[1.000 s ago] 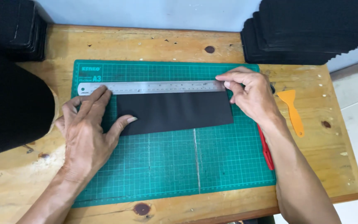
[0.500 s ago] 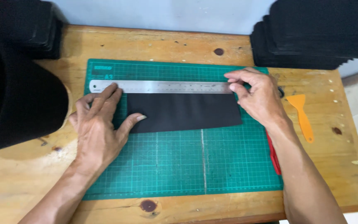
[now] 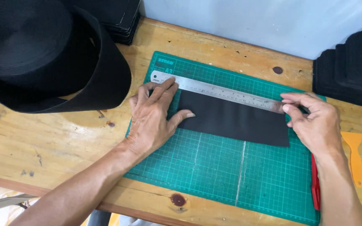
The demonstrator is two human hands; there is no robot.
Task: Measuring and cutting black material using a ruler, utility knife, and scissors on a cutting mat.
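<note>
My left hand (image 3: pixel 151 117) lies flat & spread, grasping nothing: fingertips press on the left end of the steel ruler (image 3: pixel 218 91), thumb splayed out onto the black strip (image 3: pixel 235 120) to pin its left edge. My right hand (image 3: pixel 315 123) is loosely curled at the ruler's right end, index & thumb pinching/steadying the tip and the strip's top right corner; can't tell if anything sits inside that hand. The strip lies on the upper half of the green cutting mat (image 3: pixel 231 175), its long top edge tucked along or just under the ruler, both slanting down to the right. Progress, as I judge it: strip laid out, ruler lined up w/ its top edge & held at both ends; no fresh cut line shows, no blade in hand, so trimming looks not yet done. Materials: strip is matte black, flat, rectangular, prob. thin foam or fabric; ruler is bright brushed metal, thin, rigid, w/ fine markings; mat is rubbery, gridded, w/ pale scored lines from wear. A red tool (image 3: pixel 315 184) lies at the mat's right edge by my wrist, mostly hidden; an orange plastic scraper (image 3: pixel 355 157) sits beyond it. Wooden table (image 3: pixel 63 146) is knotty & varnished. Big black roll (image 3: pixel 42 54) top left, black stacks (image 3: pixel 352 71) top right.
</note>
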